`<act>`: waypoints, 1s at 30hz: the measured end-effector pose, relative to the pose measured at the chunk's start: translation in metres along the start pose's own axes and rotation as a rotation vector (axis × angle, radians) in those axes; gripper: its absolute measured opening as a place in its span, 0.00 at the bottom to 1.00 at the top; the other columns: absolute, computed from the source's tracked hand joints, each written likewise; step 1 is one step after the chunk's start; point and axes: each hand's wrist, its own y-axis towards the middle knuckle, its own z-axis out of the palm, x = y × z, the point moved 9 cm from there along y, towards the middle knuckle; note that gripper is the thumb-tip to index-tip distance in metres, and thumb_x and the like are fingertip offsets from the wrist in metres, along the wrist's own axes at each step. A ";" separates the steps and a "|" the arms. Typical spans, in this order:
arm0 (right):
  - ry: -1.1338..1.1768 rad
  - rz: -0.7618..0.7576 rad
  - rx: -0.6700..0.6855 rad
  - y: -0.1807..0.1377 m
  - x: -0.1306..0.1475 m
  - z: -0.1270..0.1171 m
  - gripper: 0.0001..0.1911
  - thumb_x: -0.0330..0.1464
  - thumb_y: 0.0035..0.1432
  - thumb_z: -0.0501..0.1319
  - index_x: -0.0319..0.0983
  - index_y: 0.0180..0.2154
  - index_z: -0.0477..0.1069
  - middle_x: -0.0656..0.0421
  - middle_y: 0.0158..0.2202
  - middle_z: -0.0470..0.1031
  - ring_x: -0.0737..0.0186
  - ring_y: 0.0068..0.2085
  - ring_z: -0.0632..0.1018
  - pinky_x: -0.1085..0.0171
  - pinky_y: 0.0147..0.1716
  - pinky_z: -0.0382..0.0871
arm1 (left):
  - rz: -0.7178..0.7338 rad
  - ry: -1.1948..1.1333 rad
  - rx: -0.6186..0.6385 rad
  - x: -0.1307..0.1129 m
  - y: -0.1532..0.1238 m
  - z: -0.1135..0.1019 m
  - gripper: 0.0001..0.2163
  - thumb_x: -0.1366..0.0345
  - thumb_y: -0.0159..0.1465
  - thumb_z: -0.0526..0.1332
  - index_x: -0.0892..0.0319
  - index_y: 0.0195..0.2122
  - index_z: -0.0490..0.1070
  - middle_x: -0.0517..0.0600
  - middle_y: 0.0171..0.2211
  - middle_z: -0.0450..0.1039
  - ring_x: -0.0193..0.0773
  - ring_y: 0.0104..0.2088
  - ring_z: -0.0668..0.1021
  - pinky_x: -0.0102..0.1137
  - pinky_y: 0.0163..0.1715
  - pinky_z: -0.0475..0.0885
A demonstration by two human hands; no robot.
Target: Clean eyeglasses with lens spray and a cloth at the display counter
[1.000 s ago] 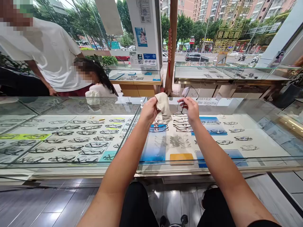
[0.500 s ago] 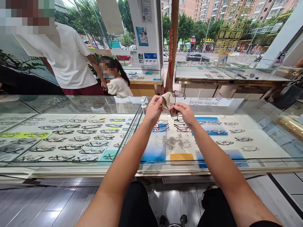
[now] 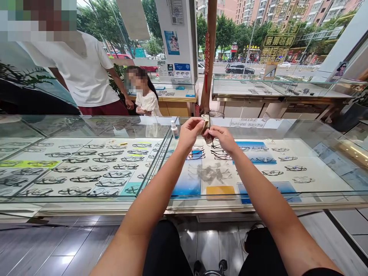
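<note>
My left hand (image 3: pixel 191 132) is closed, pinching a beige cleaning cloth (image 3: pixel 205 119) against a pair of eyeglasses (image 3: pixel 209 141). The glasses have a thin dark frame. They are turned nearly edge-on above the display counter, and the fingers hide part of them. My right hand (image 3: pixel 223 137) grips the frame from the other side, thumb and fingers pressed together. Both hands almost meet. Just left of my left hand, a small white spray bottle (image 3: pixel 174 130) stands on the counter.
Under the glass top of the counter (image 3: pixel 184 197) lie rows of eyeglasses (image 3: pixel 100 168), with blue pads and a yellow pad (image 3: pixel 220 190). Across it stand an adult in a white shirt (image 3: pixel 89 73) and a child (image 3: pixel 148 101). Another glass case (image 3: pixel 258 90) lies beyond.
My left hand has moved right, closer to my right hand, with the cloth now bunched over the glasses. The glasses have turned more edge-on. The child has shifted and turned.
</note>
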 end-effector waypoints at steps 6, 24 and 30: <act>0.049 0.002 0.062 -0.002 0.004 0.006 0.18 0.50 0.61 0.69 0.42 0.31 0.82 0.57 0.33 0.79 0.59 0.37 0.72 0.60 0.42 0.68 | -0.164 -0.180 0.052 0.007 -0.004 0.008 0.34 0.52 0.45 0.88 0.56 0.46 0.73 0.44 0.34 0.80 0.31 0.30 0.78 0.28 0.34 0.72; 0.251 0.071 0.043 -0.001 -0.005 0.003 0.14 0.44 0.57 0.69 0.40 0.30 0.82 0.56 0.33 0.81 0.59 0.38 0.75 0.60 0.41 0.67 | -0.239 -0.228 0.375 -0.004 -0.018 0.038 0.22 0.50 0.58 0.82 0.60 0.37 0.77 0.47 0.26 0.74 0.35 0.28 0.75 0.32 0.33 0.72; 0.227 0.064 0.038 -0.002 -0.004 0.001 0.14 0.44 0.59 0.69 0.41 0.30 0.79 0.56 0.34 0.81 0.58 0.39 0.76 0.60 0.42 0.68 | -0.220 -0.204 0.345 -0.002 -0.016 0.035 0.26 0.41 0.60 0.79 0.59 0.37 0.76 0.47 0.26 0.74 0.35 0.28 0.76 0.31 0.33 0.74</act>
